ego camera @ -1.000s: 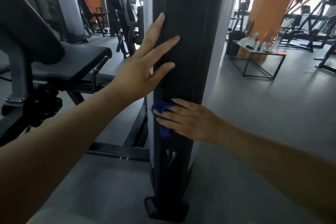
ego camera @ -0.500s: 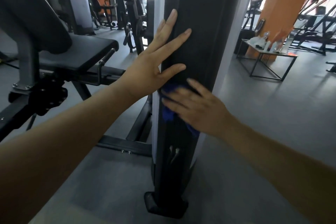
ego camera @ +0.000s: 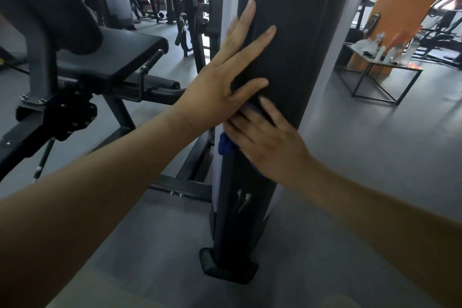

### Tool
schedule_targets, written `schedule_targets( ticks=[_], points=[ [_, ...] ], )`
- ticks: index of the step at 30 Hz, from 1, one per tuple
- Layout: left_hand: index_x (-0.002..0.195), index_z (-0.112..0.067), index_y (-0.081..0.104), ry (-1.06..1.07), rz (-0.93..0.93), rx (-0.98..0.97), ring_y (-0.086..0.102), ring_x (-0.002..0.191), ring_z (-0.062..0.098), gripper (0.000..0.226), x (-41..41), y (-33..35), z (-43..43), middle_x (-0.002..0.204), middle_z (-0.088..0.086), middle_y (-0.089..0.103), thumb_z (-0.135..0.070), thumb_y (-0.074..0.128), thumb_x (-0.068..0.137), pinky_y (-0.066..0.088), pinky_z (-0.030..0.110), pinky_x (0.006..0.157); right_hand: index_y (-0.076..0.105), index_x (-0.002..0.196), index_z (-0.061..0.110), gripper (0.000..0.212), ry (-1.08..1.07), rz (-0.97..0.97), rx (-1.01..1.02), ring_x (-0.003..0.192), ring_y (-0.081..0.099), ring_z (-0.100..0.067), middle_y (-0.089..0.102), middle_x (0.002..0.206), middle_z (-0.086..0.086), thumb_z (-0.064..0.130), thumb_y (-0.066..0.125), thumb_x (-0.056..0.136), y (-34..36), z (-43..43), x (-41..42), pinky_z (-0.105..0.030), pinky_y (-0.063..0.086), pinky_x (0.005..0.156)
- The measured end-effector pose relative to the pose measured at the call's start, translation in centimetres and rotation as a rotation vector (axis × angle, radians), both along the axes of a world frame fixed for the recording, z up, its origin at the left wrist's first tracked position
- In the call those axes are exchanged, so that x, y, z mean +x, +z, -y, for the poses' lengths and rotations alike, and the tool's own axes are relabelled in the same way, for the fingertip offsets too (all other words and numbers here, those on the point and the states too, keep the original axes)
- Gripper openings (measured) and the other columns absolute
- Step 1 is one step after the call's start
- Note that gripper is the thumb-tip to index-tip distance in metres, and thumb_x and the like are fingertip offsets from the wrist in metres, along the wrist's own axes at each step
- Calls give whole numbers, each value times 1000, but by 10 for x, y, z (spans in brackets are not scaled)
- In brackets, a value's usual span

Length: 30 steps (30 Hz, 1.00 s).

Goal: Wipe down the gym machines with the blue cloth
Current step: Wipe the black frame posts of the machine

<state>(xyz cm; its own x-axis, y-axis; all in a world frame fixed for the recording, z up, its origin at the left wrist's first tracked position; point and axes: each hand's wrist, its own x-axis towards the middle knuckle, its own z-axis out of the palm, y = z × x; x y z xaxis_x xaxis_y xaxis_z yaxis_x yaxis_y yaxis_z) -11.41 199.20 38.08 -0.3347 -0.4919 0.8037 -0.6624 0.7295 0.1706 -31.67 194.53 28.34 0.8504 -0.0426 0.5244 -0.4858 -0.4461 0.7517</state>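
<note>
A black upright column (ego camera: 300,32) of a gym machine fills the centre, and its foot (ego camera: 227,267) is at 6 o'clock. The left hand (ego camera: 225,82) lies flat on the column with its fingers straight and spread. Just below it, the right hand (ego camera: 270,142) presses a blue cloth (ego camera: 225,146) against the column's left edge. A black padded seat (ego camera: 120,57) is at 9 o'clock. A low table (ego camera: 397,65) and an orange pillar (ego camera: 400,7) are at 2 o'clock.

1 left hand (ego camera: 215,94), 1 right hand (ego camera: 271,144), 1 blue cloth (ego camera: 224,145), 1 column (ego camera: 302,40)

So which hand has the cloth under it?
The right hand, lower on the black post, presses the blue cloth against it; the left hand rests flat and bare just above.
</note>
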Motion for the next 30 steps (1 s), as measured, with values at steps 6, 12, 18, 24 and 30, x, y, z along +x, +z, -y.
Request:
schedule_targets(
  ticks=[6,12,18,24,30],
  points=[
    [167,3,33,6,66,5,6,168,45,72,5,-22,-1,176,35,1,-17,72,109,25,63,132,34,169,16,71,-3,-340,34,165,20,-36,27,177,-16,24,61,104,-38,2,-10,-64,-4,133],
    [166,1,36,47,32,-8,25,163,48,72,-1,-39,-7,176,36,6,-20,73,108,30,61,130,23,172,14,70,-79,-149,2,167,13,-36,19,179,-15,22,50,108,-58,-7,-11,-64,-6,133],
    [168,-2,33,32,24,27,13,167,44,77,0,-39,-8,178,32,1,-18,75,106,26,62,132,29,171,17,69,-50,-335,45,165,24,-33,29,176,-14,26,50,105,-69,-6,-12,-64,-11,132],
    [168,1,32,13,-16,47,6,168,43,77,-5,-50,-10,177,33,-1,-15,75,106,23,64,133,14,173,16,67,-129,-315,25,168,3,-38,6,181,-16,19,27,108,-81,-11,-8,-67,-15,129],
    [167,1,34,9,41,76,0,167,46,79,-2,-69,-12,176,36,-5,-14,78,103,20,66,133,37,167,17,68,-5,-465,85,163,27,-36,33,174,-17,25,58,104,-95,-1,-9,-65,-10,132]
  ],
)
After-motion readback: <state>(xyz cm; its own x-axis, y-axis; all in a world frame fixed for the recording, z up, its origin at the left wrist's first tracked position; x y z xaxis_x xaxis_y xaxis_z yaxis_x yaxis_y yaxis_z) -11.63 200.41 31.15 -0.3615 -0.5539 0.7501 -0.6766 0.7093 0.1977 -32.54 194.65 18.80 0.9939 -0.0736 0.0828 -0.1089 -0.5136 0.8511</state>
